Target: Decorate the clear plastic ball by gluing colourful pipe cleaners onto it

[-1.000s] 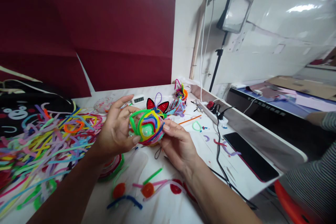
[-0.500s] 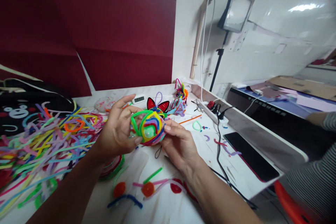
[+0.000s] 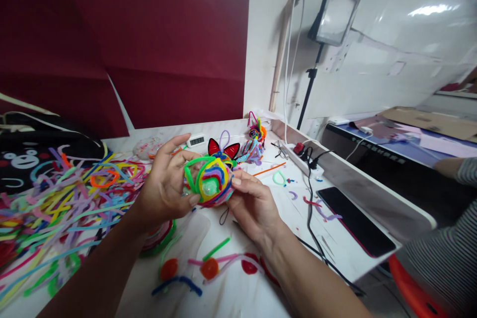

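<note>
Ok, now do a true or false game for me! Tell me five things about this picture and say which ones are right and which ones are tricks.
1. The left hand and the right hand both hold the round colourful craft. True.
2. The big sheet on the wall is bright green. False: the big sheet is dark red.
3. The phone lies on the table, off to the right. True.
4. The pile of fuzzy sticks is all one colour. False: the pile of fuzzy sticks has lots of colours, like yellow, purple and pink.
5. Two orange discs lie on the table. True.
</note>
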{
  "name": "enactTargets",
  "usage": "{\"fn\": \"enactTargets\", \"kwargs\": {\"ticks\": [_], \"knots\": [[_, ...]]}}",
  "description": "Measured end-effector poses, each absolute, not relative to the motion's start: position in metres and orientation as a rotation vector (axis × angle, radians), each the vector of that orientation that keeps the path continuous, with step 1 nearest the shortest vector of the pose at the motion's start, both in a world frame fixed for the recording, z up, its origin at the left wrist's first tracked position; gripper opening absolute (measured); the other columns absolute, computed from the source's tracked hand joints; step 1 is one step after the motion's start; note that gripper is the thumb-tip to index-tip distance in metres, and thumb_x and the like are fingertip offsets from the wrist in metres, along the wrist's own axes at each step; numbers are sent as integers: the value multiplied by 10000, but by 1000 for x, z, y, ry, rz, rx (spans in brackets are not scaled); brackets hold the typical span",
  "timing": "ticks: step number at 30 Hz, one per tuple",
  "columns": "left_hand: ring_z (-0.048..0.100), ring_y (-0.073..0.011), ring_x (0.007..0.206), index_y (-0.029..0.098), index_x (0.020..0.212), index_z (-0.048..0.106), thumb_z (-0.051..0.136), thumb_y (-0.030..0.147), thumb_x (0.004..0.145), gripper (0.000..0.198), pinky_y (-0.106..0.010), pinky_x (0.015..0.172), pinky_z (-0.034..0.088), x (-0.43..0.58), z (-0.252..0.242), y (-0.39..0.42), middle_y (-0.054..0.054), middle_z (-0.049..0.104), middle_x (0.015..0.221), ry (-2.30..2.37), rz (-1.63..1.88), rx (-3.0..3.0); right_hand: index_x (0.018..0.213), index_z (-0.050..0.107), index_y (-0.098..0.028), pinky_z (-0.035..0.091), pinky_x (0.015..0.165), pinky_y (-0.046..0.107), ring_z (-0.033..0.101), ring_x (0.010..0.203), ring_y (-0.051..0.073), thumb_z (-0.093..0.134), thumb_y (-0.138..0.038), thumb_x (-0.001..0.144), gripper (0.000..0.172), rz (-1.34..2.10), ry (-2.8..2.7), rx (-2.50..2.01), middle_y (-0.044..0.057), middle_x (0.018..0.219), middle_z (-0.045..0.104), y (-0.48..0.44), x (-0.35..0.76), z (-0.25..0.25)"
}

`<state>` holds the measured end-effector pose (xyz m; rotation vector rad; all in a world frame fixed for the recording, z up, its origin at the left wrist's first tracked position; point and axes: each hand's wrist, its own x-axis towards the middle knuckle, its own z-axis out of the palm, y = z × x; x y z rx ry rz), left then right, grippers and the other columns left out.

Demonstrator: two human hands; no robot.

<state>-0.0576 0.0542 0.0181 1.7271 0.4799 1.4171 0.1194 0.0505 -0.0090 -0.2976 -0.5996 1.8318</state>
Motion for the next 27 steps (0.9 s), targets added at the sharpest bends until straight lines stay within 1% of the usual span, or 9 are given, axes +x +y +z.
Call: {"fn": "enactTargets", "kwargs": {"ticks": [3, 7, 11, 14, 20, 27], "knots": [[639, -119, 846, 356, 1438, 435, 869, 156, 684, 892, -227, 775, 561, -58, 18, 54, -22, 590, 1110, 487, 1427, 1735, 682, 727, -132, 486, 681, 231, 585, 641, 111, 813, -183, 564, 155, 1834, -612, -286, 4, 669, 678, 50, 118, -9], [639, -126, 849, 361, 1431, 450, 869, 151, 682, 883, -227, 768, 558, -58, 17, 54, -26, 600, 1101, 479, 1431, 1722, 693, 735, -129, 490, 687, 222, 591, 650, 109, 828, -193, 552, 181, 1815, -609, -293, 7, 683, 689, 49, 118, -8], [637, -115, 867, 366, 1437, 451, 866, 153, 690, 881, -223, 802, 556, -58, 18, 54, -20, 590, 1127, 480, 1420, 1721, 684, 735, -129, 493, 681, 219, 597, 647, 110, 829, -190, 550, 175, 1815, -599, -293, 6, 679, 692, 48, 117, -7], [643, -132, 891, 357, 1440, 453, 870, 153, 684, 887, -234, 799, 561, -58, 18, 54, -25, 592, 1117, 467, 1425, 1720, 700, 733, -129, 494, 691, 225, 601, 661, 113, 820, -183, 567, 168, 1827, -606, -279, 8, 695, 693, 49, 118, -8], [638, -122, 850, 356, 1427, 459, 861, 140, 686, 870, -227, 778, 562, -57, 19, 53, -20, 598, 1089, 452, 1422, 1715, 701, 733, -132, 489, 692, 237, 595, 665, 118, 818, -200, 577, 165, 1819, -618, -296, 12, 700, 686, 49, 119, -10], [644, -133, 906, 359, 1417, 464, 852, 126, 699, 848, -218, 785, 558, -55, 20, 52, -19, 587, 1088, 447, 1420, 1729, 676, 737, -134, 485, 694, 240, 589, 664, 119, 832, -209, 549, 175, 1826, -598, -323, 11, 693, 685, 48, 118, -8]]}}
